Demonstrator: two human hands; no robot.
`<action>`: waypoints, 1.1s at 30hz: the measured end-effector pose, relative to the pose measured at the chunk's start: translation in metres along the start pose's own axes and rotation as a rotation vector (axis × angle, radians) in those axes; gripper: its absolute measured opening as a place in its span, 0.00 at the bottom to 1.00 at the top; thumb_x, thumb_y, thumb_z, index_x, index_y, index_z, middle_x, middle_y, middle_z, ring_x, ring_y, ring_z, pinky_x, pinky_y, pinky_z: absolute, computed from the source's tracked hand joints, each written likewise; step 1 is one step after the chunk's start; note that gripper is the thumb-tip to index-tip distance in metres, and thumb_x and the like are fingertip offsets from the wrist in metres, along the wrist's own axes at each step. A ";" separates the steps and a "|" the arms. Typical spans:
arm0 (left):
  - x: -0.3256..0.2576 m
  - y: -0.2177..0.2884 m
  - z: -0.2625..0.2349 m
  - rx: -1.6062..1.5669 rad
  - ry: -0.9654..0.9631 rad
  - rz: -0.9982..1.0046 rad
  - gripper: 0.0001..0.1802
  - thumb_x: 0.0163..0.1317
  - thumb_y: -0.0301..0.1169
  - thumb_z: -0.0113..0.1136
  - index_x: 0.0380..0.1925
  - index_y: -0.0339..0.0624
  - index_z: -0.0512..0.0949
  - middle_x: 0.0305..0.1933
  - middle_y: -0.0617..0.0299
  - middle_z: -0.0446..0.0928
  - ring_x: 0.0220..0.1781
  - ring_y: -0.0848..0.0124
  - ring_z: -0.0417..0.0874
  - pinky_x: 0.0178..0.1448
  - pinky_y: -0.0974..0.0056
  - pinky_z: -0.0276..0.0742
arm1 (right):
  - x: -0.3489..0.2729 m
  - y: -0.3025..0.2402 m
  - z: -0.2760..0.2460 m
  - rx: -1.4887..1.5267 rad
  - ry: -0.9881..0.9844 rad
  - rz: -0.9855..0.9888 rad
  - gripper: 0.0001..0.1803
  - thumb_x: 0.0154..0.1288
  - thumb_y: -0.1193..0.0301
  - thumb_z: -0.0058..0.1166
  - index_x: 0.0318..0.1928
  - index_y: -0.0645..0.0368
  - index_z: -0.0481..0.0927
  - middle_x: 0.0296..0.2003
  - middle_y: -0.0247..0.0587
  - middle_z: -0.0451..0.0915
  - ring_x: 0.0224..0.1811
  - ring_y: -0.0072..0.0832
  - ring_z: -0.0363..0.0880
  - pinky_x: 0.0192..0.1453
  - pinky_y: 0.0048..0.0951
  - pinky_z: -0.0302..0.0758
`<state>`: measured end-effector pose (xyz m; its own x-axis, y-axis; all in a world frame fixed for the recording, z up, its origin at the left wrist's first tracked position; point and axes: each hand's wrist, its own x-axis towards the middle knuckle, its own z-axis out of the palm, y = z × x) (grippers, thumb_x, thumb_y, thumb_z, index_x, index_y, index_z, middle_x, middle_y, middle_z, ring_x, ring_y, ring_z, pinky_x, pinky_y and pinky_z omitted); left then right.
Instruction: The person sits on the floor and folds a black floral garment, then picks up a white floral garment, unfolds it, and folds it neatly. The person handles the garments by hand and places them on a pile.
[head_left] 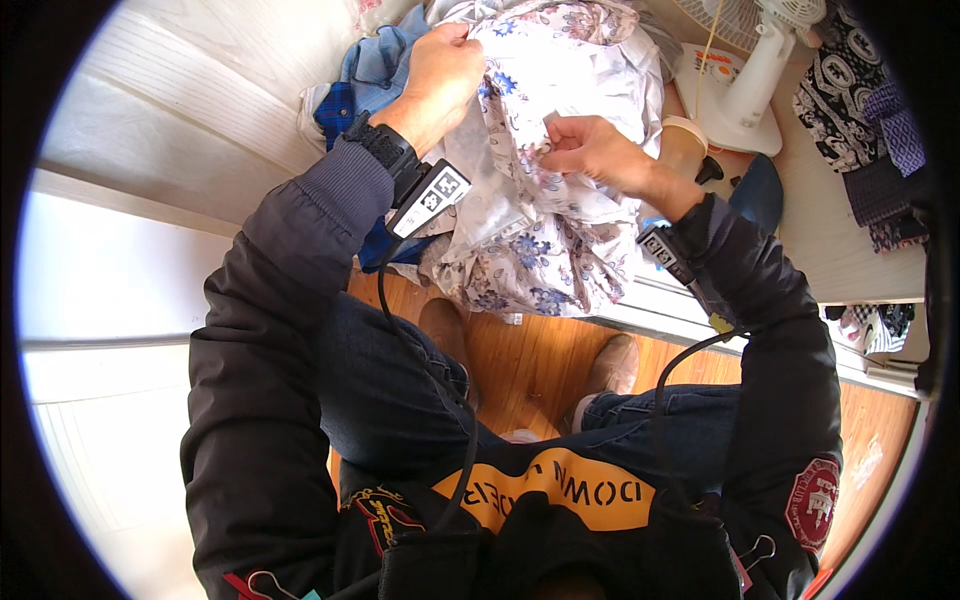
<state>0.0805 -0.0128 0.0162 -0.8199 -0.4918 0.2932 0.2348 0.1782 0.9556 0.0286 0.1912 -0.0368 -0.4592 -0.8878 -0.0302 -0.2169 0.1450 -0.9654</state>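
Note:
A thin white cloth [530,245] printed with blue and mauve flowers lies heaped and rumpled in front of me, its lower folds hanging over the front edge of a shelf. My left hand [445,75] is closed on the cloth's upper left part, with its fingertips partly hidden. To the right and a little nearer, my right hand [600,155] pinches a fold of the same cloth between thumb and fingers. Whether it is a garment or a sheet, I cannot tell. Blue denim clothing [385,65] and a blue checked piece [335,112] stick out beside the left wrist.
A white fan [745,95] stands at the back right, with a tan cup-like container [683,145] and a dark blue rounded object [758,195] close to my right wrist. Folded patterned clothes [855,100] lie at far right. Pale wooden panels [190,110] rise on the left.

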 end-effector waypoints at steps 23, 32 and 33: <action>-0.016 -0.052 -0.023 0.300 -0.575 -0.546 0.16 0.61 0.37 0.64 0.39 0.33 0.79 0.39 0.55 0.79 0.45 0.67 0.80 0.51 0.66 0.77 | 0.000 -0.007 -0.112 0.059 0.464 -0.174 0.08 0.66 0.69 0.54 0.43 0.57 0.80 0.30 0.27 0.78 0.28 0.12 0.70 0.31 0.15 0.66; -0.048 -0.080 -0.005 0.789 -0.777 -0.011 0.21 0.52 0.47 0.68 0.25 0.37 0.82 0.26 0.55 0.81 0.27 0.67 0.80 0.35 0.65 0.74 | -0.012 -0.026 -0.076 -0.276 0.096 -0.121 0.09 0.61 0.71 0.51 0.40 0.57 0.82 0.29 0.24 0.77 0.25 0.11 0.67 0.28 0.18 0.64; -0.048 -0.082 -0.004 0.773 -0.749 -0.067 0.19 0.52 0.44 0.67 0.24 0.37 0.82 0.26 0.55 0.81 0.27 0.68 0.81 0.35 0.65 0.74 | -0.011 -0.025 -0.069 -0.311 0.084 -0.046 0.09 0.61 0.72 0.50 0.40 0.57 0.81 0.29 0.26 0.78 0.27 0.13 0.69 0.30 0.19 0.66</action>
<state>0.1028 -0.0067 -0.0759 -0.9915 0.0796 -0.1032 -0.0006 0.7892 0.6142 -0.0203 0.2280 0.0053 -0.5092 -0.8594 0.0456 -0.4860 0.2435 -0.8393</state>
